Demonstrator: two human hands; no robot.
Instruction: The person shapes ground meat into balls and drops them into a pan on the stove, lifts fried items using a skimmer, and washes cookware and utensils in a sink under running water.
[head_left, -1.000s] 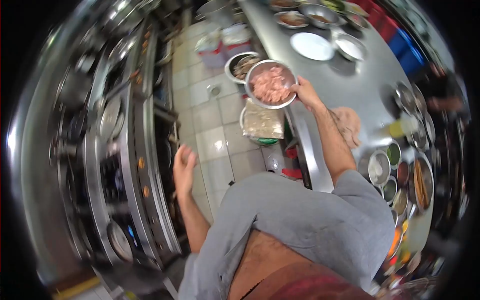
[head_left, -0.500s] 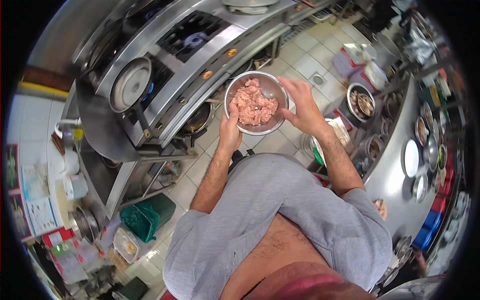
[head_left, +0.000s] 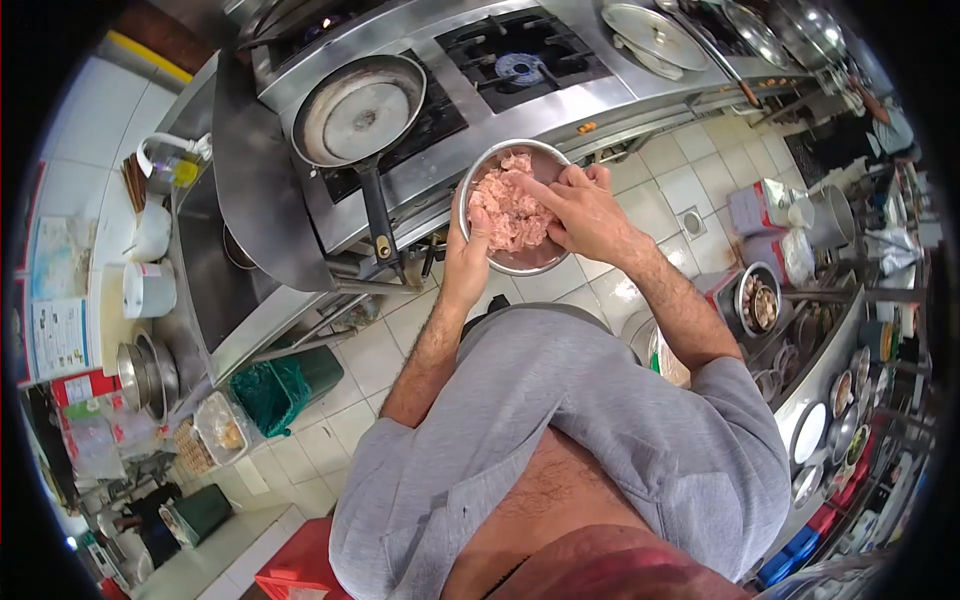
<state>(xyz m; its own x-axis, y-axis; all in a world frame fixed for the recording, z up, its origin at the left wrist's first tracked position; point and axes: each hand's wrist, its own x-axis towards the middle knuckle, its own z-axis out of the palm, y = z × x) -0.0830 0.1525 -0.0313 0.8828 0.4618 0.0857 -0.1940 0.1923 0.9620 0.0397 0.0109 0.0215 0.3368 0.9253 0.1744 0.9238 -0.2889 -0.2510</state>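
Note:
A steel bowl of raw pale-pink minced meat is held up in front of my body. My left hand grips its near-left side, the thumb over the rim and the fingers mostly hidden beneath. At the bowl's right side is my right hand; its index finger stretches across the rim onto the meat while the other fingers bend. Whether its thumb also presses on the bowl I cannot tell. Beyond the bowl, a frying pan sits on the stove, its handle pointing toward me.
A lit burner shows a blue flame to the right of the pan. A large plate lies farther along the stove. On the left is a sink, with a green bin below. A steel counter with several dishes stands at right.
My right hand has gone from beside the bowl's rim to having its index finger on the meat. My view has turned, and the stove with its pan appears closer to the bowl.

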